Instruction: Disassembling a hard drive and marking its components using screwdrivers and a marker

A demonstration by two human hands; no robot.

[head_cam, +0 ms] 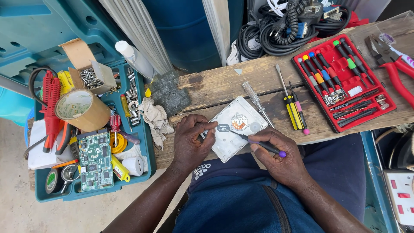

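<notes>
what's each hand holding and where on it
Right hand grips a purple-capped screwdriver by its handle; left hand steadies the hard drive at its left edge.

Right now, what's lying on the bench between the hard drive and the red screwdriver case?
In the head view: a clear-handled screwdriver, then yellow-and-black screwdrivers and a pink one.

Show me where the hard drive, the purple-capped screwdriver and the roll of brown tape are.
hard drive (235,129), head view, on its bare metal cover.
purple-capped screwdriver (269,148), head view, on its dark handle.
roll of brown tape (97,115), head view, on its outer side.
</notes>
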